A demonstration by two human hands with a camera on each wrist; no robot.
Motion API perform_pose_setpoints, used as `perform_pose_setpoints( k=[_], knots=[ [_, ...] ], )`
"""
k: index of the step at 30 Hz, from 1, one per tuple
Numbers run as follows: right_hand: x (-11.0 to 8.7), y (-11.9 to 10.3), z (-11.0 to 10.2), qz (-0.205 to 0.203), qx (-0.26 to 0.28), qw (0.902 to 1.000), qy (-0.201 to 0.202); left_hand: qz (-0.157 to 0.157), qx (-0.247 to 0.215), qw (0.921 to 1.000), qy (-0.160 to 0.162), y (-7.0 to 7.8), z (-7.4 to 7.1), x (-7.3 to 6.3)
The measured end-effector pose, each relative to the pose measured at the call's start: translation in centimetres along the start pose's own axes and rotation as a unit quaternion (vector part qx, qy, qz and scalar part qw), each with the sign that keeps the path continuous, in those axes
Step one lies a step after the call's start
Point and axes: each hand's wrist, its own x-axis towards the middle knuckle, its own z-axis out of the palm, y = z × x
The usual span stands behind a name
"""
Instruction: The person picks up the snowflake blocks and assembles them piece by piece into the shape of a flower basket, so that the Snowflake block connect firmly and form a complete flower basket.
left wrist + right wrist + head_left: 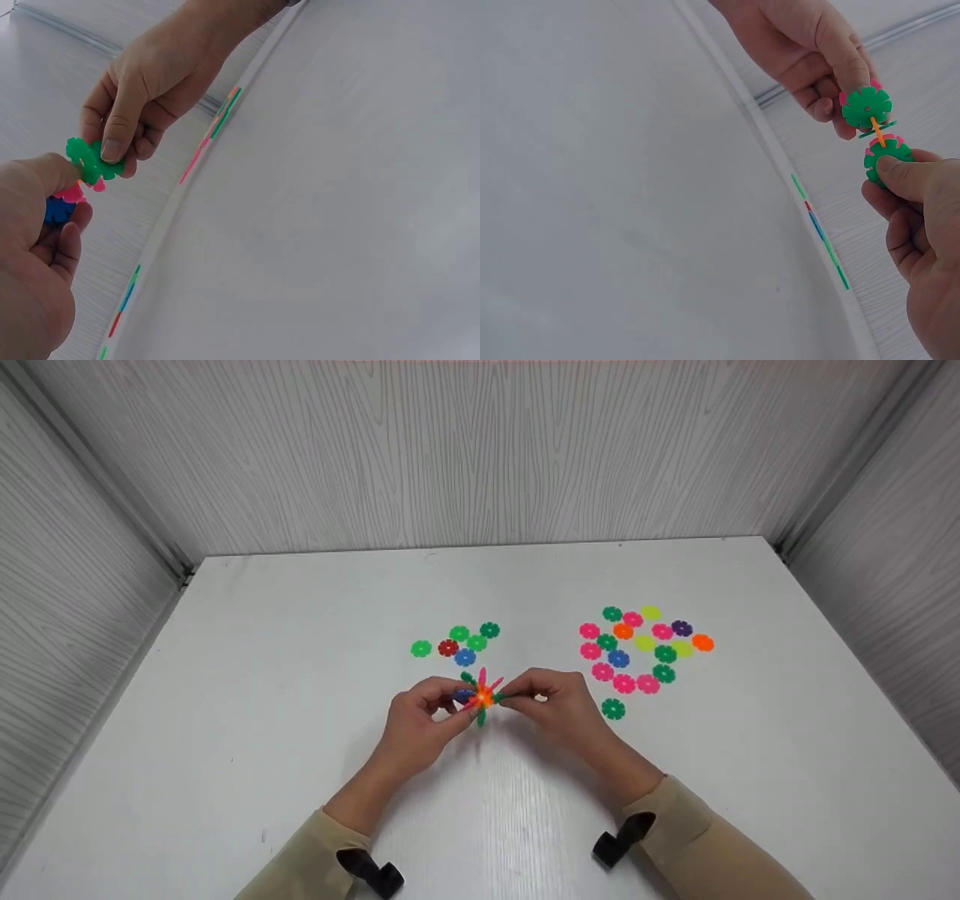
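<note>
Over the middle of the table, a cluster of slotted plastic discs [486,697] is joined at angles round an orange disc [878,133]. My left hand [420,727] grips its left side between thumb and fingers, near a blue disc [58,211]. On the cluster's right side, my right hand [562,709] pinches a green disc [891,150] between thumb and forefinger. That disc's edge meets the orange one in the right wrist view. Another green disc [866,106] and pink ones show by the left fingertips, which partly hide the cluster.
Beyond the hands lies a small group of loose green, red and blue discs [465,657]. To the right is a larger group of mixed discs [647,684], with one green disc [613,709] close by the right hand. Grey panels [480,457] border the white table [262,675].
</note>
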Motion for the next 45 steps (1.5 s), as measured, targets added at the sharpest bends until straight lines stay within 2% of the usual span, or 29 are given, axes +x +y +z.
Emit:
perform_pose_setpoints(
  k=[8, 13, 18, 22, 26, 29, 34, 39, 45],
  knots=[
    [0.0, 0.0, 0.3, 0.013, 0.034, 0.9993, -0.005, -0.014, 0.009, 0.9999, -0.003, -0.1, -0.1, -0.1],
    [0.2, 0.2, -0.1, 0.032, 0.026, 0.9989, -0.021, -0.024, 0.0, 0.9997, -0.003, -0.3, 0.1, -0.1],
    [0.9, 0.6, -1.2, 0.055, 0.012, 0.9981, -0.023, -0.036, -0.022, 0.9988, 0.023, -0.7, -0.2, 0.2],
    [2.4, 1.1, -2.3, 0.093, 0.013, 0.9955, -0.014, -0.052, -0.038, 0.996, 0.062, -1.0, -0.7, 0.5],
    [4.7, 1.6, -3.2, 0.131, -0.014, 0.9912, -0.01, -0.07, -0.049, 0.9925, 0.088, -1.2, -1.1, 0.7],
    [6.8, 2.0, -3.5, 0.156, -0.038, 0.9867, -0.025, -0.081, -0.049, 0.991, 0.094, -1.3, -1.3, 0.7],
    [10.0, 3.2, -3.2, 0.191, -0.048, 0.9787, -0.058, -0.093, -0.055, 0.9892, 0.099, -1.4, -1.4, 0.9],
    [11.6, 4.3, -2.2, 0.201, -0.051, 0.9755, -0.073, -0.107, -0.06, 0.9876, 0.098, -1.2, -1.4, 0.8],
    [11.9, 5.0, -0.9, 0.189, -0.087, 0.973, -0.1, -0.106, -0.068, 0.9876, 0.094, -1.2, -1.4, 0.8]
  ],
)
